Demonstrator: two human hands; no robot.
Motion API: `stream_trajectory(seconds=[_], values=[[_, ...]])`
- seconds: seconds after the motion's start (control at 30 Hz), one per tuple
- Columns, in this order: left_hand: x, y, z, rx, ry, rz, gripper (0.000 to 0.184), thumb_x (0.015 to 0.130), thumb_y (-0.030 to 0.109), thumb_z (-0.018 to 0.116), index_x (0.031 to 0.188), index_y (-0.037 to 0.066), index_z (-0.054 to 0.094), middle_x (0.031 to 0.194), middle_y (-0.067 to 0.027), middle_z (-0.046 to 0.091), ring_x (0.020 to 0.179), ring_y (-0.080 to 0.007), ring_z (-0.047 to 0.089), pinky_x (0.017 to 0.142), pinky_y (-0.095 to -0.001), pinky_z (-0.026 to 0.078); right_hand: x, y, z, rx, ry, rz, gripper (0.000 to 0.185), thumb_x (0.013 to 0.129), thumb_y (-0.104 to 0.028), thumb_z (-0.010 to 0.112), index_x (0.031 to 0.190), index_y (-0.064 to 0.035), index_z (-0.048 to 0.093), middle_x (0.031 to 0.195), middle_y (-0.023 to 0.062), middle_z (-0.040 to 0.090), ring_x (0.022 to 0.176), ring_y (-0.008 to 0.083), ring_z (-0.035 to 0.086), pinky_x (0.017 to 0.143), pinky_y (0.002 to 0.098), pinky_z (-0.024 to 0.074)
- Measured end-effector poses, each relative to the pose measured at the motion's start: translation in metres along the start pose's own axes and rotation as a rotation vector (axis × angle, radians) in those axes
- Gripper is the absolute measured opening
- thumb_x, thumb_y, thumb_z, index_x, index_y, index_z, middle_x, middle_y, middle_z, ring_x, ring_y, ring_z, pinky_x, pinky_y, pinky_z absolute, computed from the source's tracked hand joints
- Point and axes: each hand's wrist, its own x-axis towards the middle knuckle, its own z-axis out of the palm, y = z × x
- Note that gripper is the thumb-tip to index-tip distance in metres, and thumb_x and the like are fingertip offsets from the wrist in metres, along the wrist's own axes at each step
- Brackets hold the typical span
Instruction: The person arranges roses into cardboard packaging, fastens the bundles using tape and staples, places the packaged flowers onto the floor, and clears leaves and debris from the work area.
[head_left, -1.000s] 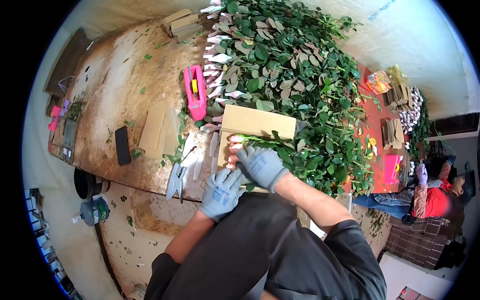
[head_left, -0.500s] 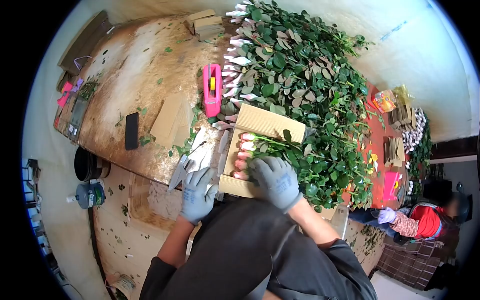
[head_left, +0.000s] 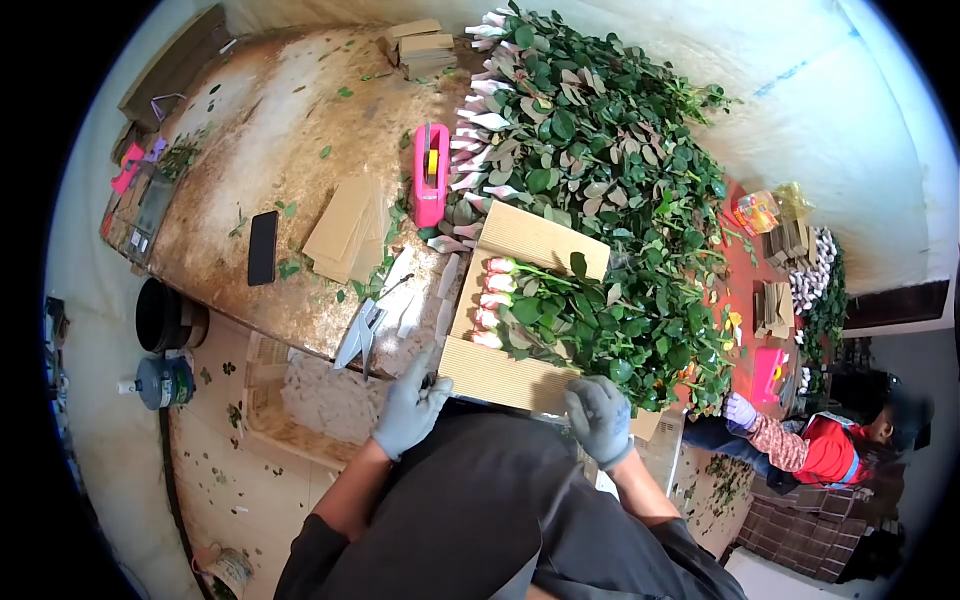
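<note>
Pink roses (head_left: pixel 490 302) lie in a row on a sheet of corrugated cardboard (head_left: pixel 510 382), their leafy stems pointing right. My left hand (head_left: pixel 410 408), in a grey glove, is at the cardboard's near left corner, thumb and fingers closed around that corner. At the near right edge of the same sheet, my right hand (head_left: pixel 600 415), also gloved, has its fingers curled over the edge. The far part of the cardboard stands raised behind the flowers.
Left of the cardboard lie scissors (head_left: pixel 360 335), a pink tape dispenser (head_left: pixel 431 175), cardboard pieces (head_left: pixel 345 230) and a phone (head_left: pixel 262 247). Leafy stems (head_left: pixel 610 150) are heaped behind. At the right, a co-worker (head_left: pixel 835 448) in red is beside the red table (head_left: pixel 745 260).
My right hand has left the roses and moved right to the cardboard's near edge. My left hand has come up to its left corner. The roses are now uncovered.
</note>
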Motion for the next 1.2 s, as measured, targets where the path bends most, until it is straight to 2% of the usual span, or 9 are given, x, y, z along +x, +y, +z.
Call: stream_trajectory(seconds=[0.2,0.37,0.47,0.5,0.63,0.73,0.77,0.93,1.2], values=[[0.001,0.051,-0.01,-0.018,-0.006,-0.055,0.066,0.1,0.012,0.062,0.157,-0.002,0.031,0.082,-0.003,0.06,0.073,-0.0094,0.054,0.071,-0.0259,0.049,-0.022,-0.013,0.011,-0.041,0.071,-0.077,0.056,0.083,-0.034,0.081,0.127,-0.0058,0.059,0.121,0.0135,0.06,0.108,0.0364,0.056,0.094,0.0467,0.0442],[0.006,0.055,-0.003,-0.142,-0.008,0.13,0.06,0.101,0.01,0.06,0.154,-0.003,0.035,0.089,-0.006,0.065,0.076,-0.0102,0.058,0.074,-0.026,0.05,0.001,-0.028,0.004,-0.471,0.007,-0.009,0.058,0.07,-0.02,0.076,0.125,-0.0083,0.062,0.121,0.0117,0.06,0.113,0.0339,0.053,0.096,0.0506,0.0406],[0.008,0.053,-0.014,-0.127,-0.116,0.016,0.056,0.101,0.014,0.062,0.15,-0.005,0.042,0.101,-0.0138,0.072,0.086,-0.015,0.066,0.082,-0.0292,0.053,0.009,-0.027,0.004,-0.462,-0.093,-0.041,0.052,0.071,-0.021,0.077,0.12,-0.0089,0.064,0.119,0.0115,0.061,0.113,0.0337,0.054,0.097,0.0502,0.0409],[0.012,0.062,-0.024,0.132,-0.062,0.259,0.046,0.1,0.016,0.063,0.14,-0.004,0.054,0.112,-0.0197,0.073,0.095,-0.0206,0.07,0.087,-0.0332,0.055,0.012,-0.03,0.005,-0.454,-0.131,-0.052,0.047,0.073,-0.022,0.076,0.116,-0.0093,0.064,0.118,0.0109,0.062,0.113,0.0334,0.054,0.099,0.0509,0.0408],[0.035,0.04,-0.063,0.228,-0.023,0.076,0.035,0.098,0.022,0.066,0.124,-0.001,0.068,0.112,-0.0216,0.073,0.099,-0.0269,0.073,0.087,-0.0354,0.056,0.019,-0.053,0.0,-0.308,-0.192,-0.149,0.054,0.07,-0.022,0.077,0.121,-0.0094,0.063,0.122,0.0097,0.061,0.113,0.0331,0.055,0.099,0.0495,0.0407],[0.057,0.009,-0.095,0.36,0.117,-0.116,0.042,0.094,0.027,0.071,0.124,-0.002,0.066,0.116,-0.0229,0.07,0.106,-0.0333,0.069,0.094,-0.0397,0.054,0.027,-0.063,-0.004,-0.216,-0.174,-0.214,0.056,0.07,-0.024,0.081,0.121,-0.0093,0.063,0.123,0.0094,0.061,0.113,0.0328,0.055,0.099,0.0483,0.0414],[0.065,0.0,-0.105,0.366,0.128,-0.115,0.042,0.094,0.027,0.071,0.124,-0.002,0.066,0.116,-0.0229,0.07,0.106,-0.0333,0.069,0.094,-0.0397,0.054,0.029,-0.065,-0.005,-0.202,-0.168,-0.231,0.047,0.08,-0.029,0.078,0.119,-0.0084,0.063,0.12,0.0108,0.06,0.113,0.0325,0.054,0.1,0.0491,0.0424],[0.128,-0.016,-0.145,1.013,0.564,0.05,0.08,0.08,0.041,0.081,0.143,0.005,0.049,0.134,-0.0222,0.056,0.125,-0.0416,0.05,0.109,-0.0503,0.04,0.043,-0.068,-0.002,-0.216,-0.159,-0.242,0.044,0.079,-0.024,0.078,0.119,-0.0088,0.064,0.12,0.0096,0.061,0.113,0.0315,0.055,0.099,0.0476,0.0428],[0.208,-0.031,-0.174,1.079,0.365,-0.291,0.09,0.075,0.049,0.082,0.145,0.007,0.045,0.134,-0.0223,0.057,0.126,-0.0419,0.052,0.104,-0.0542,0.044,0.052,-0.079,0.009,-0.211,-0.152,-0.29,0.047,0.075,-0.017,0.079,0.118,-0.0101,0.062,0.115,0.0063,0.063,0.108,0.029,0.057,0.095,0.0455,0.0437]])
